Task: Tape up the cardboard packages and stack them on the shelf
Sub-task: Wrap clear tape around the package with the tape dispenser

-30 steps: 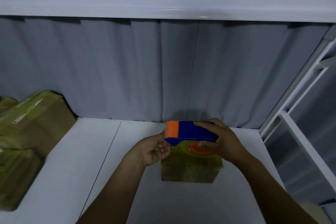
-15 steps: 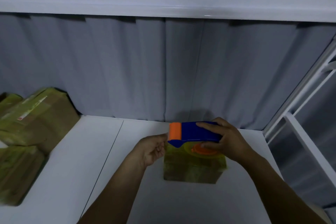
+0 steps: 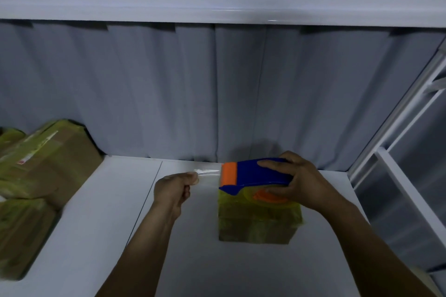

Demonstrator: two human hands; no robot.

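Note:
A small cardboard package [image 3: 258, 226], wrapped in yellowish tape, sits on the white shelf [image 3: 101, 236] right of centre. Just above its top my right hand [image 3: 304, 183] grips a blue and orange tape dispenser [image 3: 251, 172]. A clear strip of tape [image 3: 208, 173] runs from the dispenser's orange end to the left. My left hand [image 3: 175, 187] pinches the free end of that strip, well left of the package and above the shelf.
Two larger taped cardboard packages [image 3: 45, 164] are stacked at the left end of the shelf. A white shelf board [image 3: 217, 8] runs overhead. A grey curtain hangs behind. The white upright frame [image 3: 395, 132] bounds the right side.
My left hand has pulled away to the left from the dispenser, drawing out a strip of clear tape. My right hand still holds the dispenser over the package.

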